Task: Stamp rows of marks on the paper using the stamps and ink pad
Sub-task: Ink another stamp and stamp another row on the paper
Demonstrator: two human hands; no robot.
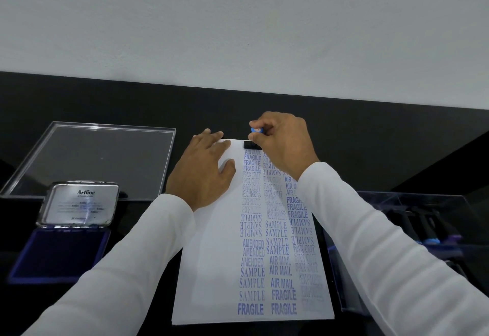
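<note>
A white sheet of paper (pixel 211 256) lies on the black table, its right half filled with columns of blue marks such as FRAGILE, SAMPLE and AIR MAIL. My right hand (pixel 283 145) grips a stamp (pixel 252 141) with a blue knob and a black base. The base sits on the paper's far edge, at the top of the left column. My left hand (pixel 205 171) lies flat with straight fingers on the paper's far left part. An open ink pad (pixel 60 253) with a dark blue pad and a raised metal lid sits at the left.
A clear acrylic lid (pixel 100 158) lies behind the ink pad at the far left. To the right of the paper stands a clear box (pixel 412 245) with several more stamps. A white wall runs behind the table.
</note>
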